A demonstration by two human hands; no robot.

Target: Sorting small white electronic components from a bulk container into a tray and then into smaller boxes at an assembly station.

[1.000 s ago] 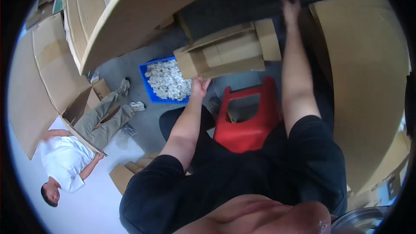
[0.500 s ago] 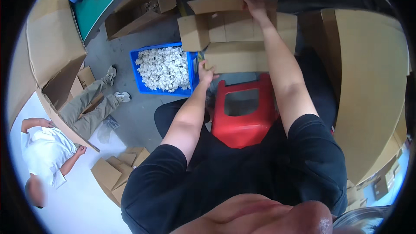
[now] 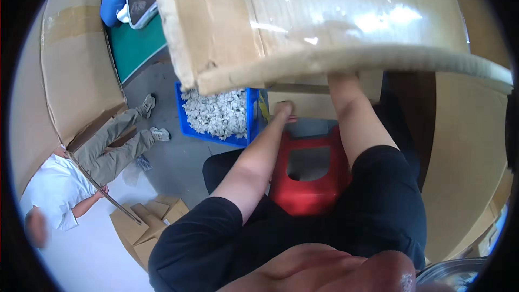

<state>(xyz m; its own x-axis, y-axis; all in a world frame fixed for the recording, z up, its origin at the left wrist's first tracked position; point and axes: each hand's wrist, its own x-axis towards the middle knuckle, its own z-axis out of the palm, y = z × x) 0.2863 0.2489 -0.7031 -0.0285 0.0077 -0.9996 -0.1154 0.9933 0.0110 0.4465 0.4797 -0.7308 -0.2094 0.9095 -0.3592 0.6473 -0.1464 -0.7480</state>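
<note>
Grey floor (image 3: 181,159) underlies the work area. At the near left corner of the box (image 3: 311,106), I see the left hand (image 3: 284,111), fingers partly curled; I cannot confirm a grip. The right hand is hidden behind the large carton (image 3: 216,27); I cannot tell its state. The box lies beyond the red stool (image 3: 313,194). Left of it: blue tray (image 3: 252,118) of white pieces (image 3: 219,114); farther out, a person (image 3: 58,185).

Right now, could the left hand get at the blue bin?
Probably yes: the left hand is at the carton beside the blue bin, whose near side looks unblocked, though cardboard hides part of its far edge.
</note>
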